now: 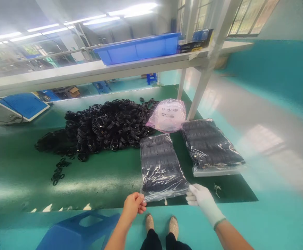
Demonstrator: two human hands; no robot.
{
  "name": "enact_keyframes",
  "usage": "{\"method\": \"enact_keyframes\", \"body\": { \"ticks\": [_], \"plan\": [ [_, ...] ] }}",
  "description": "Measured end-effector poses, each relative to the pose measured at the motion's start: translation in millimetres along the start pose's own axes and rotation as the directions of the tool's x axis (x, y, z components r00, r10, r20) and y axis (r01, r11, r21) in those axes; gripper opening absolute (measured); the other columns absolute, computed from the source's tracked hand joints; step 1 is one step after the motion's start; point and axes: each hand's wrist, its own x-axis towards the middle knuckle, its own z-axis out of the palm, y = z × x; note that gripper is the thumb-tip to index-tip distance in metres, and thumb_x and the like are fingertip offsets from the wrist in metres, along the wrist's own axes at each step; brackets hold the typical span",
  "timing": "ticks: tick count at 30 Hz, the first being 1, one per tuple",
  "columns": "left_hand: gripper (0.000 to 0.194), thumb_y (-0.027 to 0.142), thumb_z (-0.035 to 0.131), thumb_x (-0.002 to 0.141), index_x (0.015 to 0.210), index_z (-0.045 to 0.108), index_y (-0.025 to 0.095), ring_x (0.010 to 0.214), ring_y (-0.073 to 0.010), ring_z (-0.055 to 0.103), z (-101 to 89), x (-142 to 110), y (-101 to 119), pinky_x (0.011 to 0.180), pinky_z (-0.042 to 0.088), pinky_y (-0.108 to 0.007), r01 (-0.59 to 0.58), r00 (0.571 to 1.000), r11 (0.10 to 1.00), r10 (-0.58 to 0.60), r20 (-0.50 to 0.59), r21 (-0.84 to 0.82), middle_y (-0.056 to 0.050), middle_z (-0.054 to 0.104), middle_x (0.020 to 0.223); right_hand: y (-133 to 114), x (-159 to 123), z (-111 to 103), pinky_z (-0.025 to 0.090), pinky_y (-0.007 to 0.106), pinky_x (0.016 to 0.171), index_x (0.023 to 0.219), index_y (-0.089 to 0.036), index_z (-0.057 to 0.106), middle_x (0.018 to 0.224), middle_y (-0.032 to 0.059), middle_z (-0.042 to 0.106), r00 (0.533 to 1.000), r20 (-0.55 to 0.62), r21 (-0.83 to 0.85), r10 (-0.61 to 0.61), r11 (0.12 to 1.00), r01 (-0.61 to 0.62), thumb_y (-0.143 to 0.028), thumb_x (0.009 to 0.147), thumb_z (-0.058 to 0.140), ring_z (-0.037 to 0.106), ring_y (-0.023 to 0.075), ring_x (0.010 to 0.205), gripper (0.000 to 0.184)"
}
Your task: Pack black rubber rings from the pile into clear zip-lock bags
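Note:
A clear plastic bag (162, 163) packed with rows of coiled black cables lies flat near the front edge of the green table. My bare left hand (133, 207) pinches the left corner of its open-looking end. On the right corner of the same end, my right hand (202, 201), in a white glove, is closed on the plastic. A second filled bag (211, 144) rests to the right, apart from both hands. Behind the nearer bag sits a pink translucent bag (168, 116) with printed marks. To the left is a big heap of coiled black cables (112, 125).
A white shelf (63, 74) spans above the table (99, 173), carrying a blue bin (141, 48) and dark boxes (195, 45). Its post (203, 76) stands at the right. Small black coils (59, 171) lie front left. A blue stool (76, 229) stands below the front edge.

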Motion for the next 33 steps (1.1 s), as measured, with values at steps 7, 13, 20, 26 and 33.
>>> {"method": "enact_keyframes", "body": {
  "ticks": [7, 13, 20, 26, 33],
  "plan": [
    [0.04, 0.056, 0.054, 0.062, 0.061, 0.047, 0.017, 0.049, -0.0131, 0.058, -1.4, -4, -5, 0.046, 0.042, -0.023, -0.042, 0.998, 0.996, 0.038, 0.053, 0.081, -0.002, 0.061, 0.058, 1, -9, -5, 0.04, 0.021, 0.041, 0.067, -0.02, 0.039, 0.05, -0.0057, 0.045, 0.997, -0.079, -0.02, 0.003, 1.0, -0.005, -0.034, 0.063, 0.066, 0.048, 0.0076, 0.041, 0.031],
    [0.037, 0.053, 0.044, 0.072, 0.061, 0.047, 0.019, 0.052, -0.0157, 0.057, -4.0, -18, 14, 0.051, 0.041, -0.026, -0.035, 0.999, 0.896, 0.042, -0.007, 0.443, -0.001, 0.059, 0.057, 1, -12, -1, 0.048, 0.026, 0.048, 0.073, -0.019, 0.044, 0.052, -0.0034, 0.05, 0.994, -0.105, -0.037, 0.001, 0.999, -0.005, -0.03, 0.068, 0.062, 0.056, 0.0112, 0.047, 0.022],
    [0.037, 0.025, 0.06, 0.069, 0.105, 0.054, 0.027, 0.108, -0.0207, 0.043, 37.0, -18, 71, 0.089, 0.033, -0.035, -0.494, 0.73, 0.327, 0.66, 0.18, 0.805, -0.002, 0.055, 0.11, -2, -11, -4, 0.039, 0.02, 0.039, 0.065, -0.02, 0.035, 0.046, -0.0088, 0.039, 0.999, -0.03, -0.023, 0.033, 0.999, -0.034, -0.029, 0.068, 0.061, 0.041, 0.0045, 0.035, 0.027],
    [0.049, 0.028, 0.067, 0.065, 0.111, 0.052, 0.026, 0.108, -0.0229, 0.042, 61.6, 5, 56, 0.092, 0.032, -0.039, -0.549, 0.656, 0.238, 0.717, 0.236, 0.801, -0.002, 0.053, 0.113, 1, -6, -1, 0.025, 0.015, 0.033, 0.062, -0.022, 0.027, 0.043, -0.0125, 0.028, 0.998, 0.006, -0.01, 0.059, 0.998, -0.059, -0.028, 0.066, 0.06, 0.026, 0.0009, 0.031, 0.034],
    [0.045, 0.033, 0.063, 0.069, 0.112, 0.051, 0.027, 0.11, -0.022, 0.043, 54.5, -5, 61, 0.092, 0.033, -0.038, -0.532, 0.642, 0.241, 0.74, 0.201, 0.812, -0.001, 0.054, 0.115, 2, -4, -5, 0.033, 0.018, 0.035, 0.064, -0.021, 0.031, 0.045, -0.0105, 0.035, 0.999, -0.028, -0.007, 0.027, 1.0, -0.027, -0.029, 0.068, 0.061, 0.036, 0.0035, 0.033, 0.031]
  ]
}}
